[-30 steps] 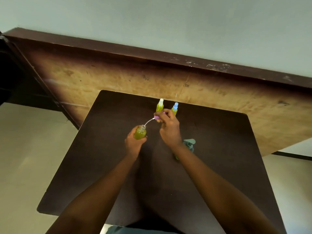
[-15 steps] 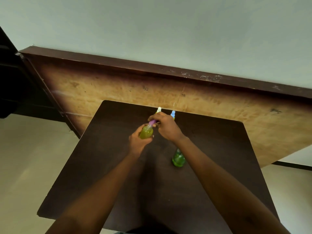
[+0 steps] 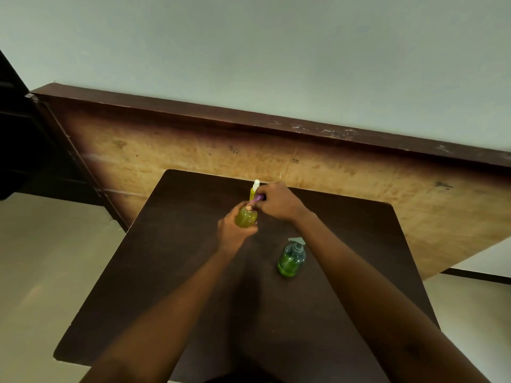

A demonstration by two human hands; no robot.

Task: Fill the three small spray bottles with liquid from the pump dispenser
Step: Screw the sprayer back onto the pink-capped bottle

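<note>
Left hand (image 3: 233, 230) grips the roughly upright spray bottle (image 3: 245, 217), neck up; right hand (image 3: 278, 201) pinches its purple cap (image 3: 257, 198).

bench (image 3: 193, 272) is showing dark brown | held bottle (image 3: 245, 217) is glowing yellow-green, cap (image 3: 257, 198) is showing purple | rear bottle (image 3: 252, 192) is showing yellow-green, white-topped | dispenser (image 3: 290, 261) is showing green, teal-pumped | board (image 3: 193, 156) is showing mottled tan

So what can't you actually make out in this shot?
There is only the head view.
Third spray bottle: not visible, perhaps behind the right hand.
Purple cap: mostly covered by that hand's fingers, so it is unclear whether it is seated.
Held bottle: lower part wrapped by the left hand.
White-capped bottle: lower body hidden behind the hands, fill level unreadable.
</note>
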